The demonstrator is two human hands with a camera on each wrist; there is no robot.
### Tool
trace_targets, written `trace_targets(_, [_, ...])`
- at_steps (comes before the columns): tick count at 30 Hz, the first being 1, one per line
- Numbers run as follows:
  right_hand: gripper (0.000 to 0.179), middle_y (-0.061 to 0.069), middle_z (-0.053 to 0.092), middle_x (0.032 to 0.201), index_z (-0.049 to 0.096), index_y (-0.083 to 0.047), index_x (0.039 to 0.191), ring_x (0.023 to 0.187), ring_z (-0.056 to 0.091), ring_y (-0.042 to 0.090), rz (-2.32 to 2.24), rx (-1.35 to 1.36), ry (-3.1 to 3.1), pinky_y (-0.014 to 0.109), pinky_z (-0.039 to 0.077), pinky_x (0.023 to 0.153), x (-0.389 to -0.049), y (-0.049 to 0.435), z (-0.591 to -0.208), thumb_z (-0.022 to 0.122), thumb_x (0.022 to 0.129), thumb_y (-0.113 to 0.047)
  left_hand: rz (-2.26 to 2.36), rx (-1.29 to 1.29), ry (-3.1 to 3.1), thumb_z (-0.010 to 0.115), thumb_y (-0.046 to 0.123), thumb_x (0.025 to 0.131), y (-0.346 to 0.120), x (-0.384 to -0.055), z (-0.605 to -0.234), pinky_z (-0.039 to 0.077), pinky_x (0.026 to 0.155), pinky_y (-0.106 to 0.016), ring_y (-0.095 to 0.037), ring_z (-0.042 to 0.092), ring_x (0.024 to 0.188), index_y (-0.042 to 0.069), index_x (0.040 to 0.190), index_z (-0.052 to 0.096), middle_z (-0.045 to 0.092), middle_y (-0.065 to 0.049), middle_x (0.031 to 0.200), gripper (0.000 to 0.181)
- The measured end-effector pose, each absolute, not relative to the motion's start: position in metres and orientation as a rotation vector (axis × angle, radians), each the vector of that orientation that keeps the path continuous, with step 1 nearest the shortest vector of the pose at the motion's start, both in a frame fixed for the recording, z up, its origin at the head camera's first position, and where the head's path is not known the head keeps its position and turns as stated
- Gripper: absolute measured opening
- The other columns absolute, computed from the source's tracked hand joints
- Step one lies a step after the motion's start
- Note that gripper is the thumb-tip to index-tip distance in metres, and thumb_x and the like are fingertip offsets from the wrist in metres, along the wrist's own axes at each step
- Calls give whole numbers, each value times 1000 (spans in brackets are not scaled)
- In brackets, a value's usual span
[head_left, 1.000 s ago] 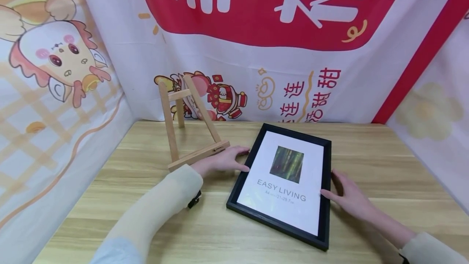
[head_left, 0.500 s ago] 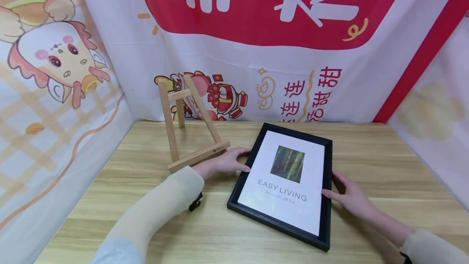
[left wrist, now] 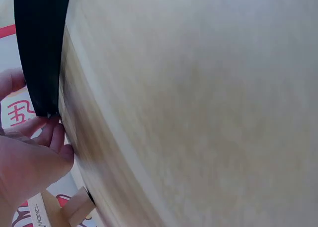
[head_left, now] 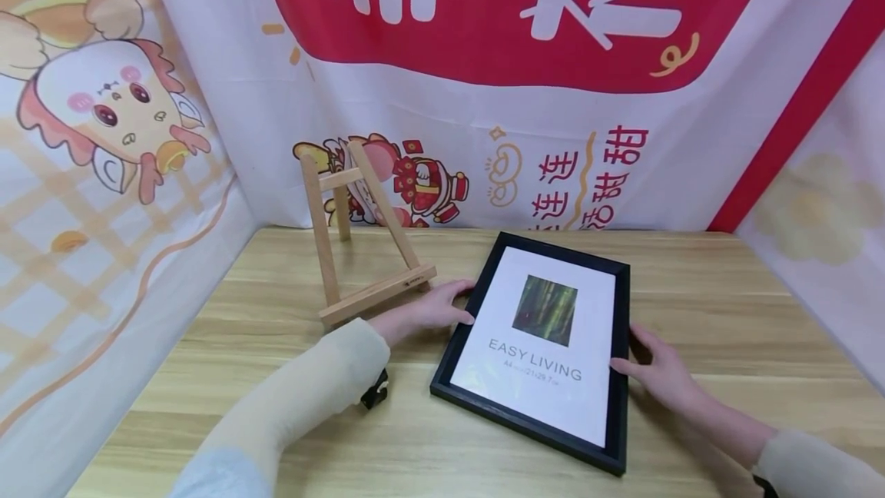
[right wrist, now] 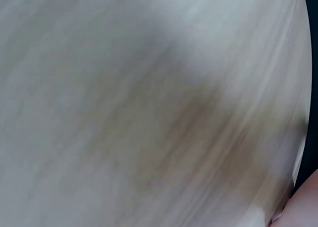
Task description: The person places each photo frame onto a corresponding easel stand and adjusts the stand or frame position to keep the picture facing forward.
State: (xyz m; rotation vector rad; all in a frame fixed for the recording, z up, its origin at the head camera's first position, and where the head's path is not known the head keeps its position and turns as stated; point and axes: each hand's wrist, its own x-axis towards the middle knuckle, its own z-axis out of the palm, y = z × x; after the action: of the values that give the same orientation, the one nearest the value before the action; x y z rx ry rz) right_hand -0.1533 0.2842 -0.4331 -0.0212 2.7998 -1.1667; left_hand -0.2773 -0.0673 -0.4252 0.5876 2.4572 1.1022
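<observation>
Your left hand (head_left: pixel 434 307) and right hand (head_left: pixel 665 376) pinch opposite sides of the picture frame (head_left: pixel 535 352), presumably for balance, right grip partly hidden.

Black on the frame (head_left: pixel 528 426), white on the sheet (head_left: pixel 498 310), streaky dark green in the picture (head_left: pixel 545 310). Grained tan on the table (head_left: pixel 698 283), light brown on the easel (head_left: pixel 376 294), red-printed white on the cloth (head_left: pixel 484 44).

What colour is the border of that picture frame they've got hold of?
The picture frame has a black border, clearest in the head view.
</observation>
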Motion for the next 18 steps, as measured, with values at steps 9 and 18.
trace_targets(9, [82, 38, 22, 147, 12, 11, 150, 134, 24, 54, -1352, 37, 2725, 64, 25, 106, -152, 282, -430, 65, 93, -18, 1335, 499, 2341, 69, 1, 85, -64, -270, -425, 26, 114, -46, -32, 34, 138, 7, 151, 32, 38, -18, 149, 75])
trace_targets(18, [83, 30, 12, 155, 4, -6, 155, 134, 29, 51, -1650, 84, 2583, 33, 45, 97, -151, 280, -418, 62, 95, -10, 1587, 387, 2126, 64, -6, 87, -67, -266, -415, 56, 84, -39, -32, 58, 114, 18, 154, 29, 49, -24, 137, 79])
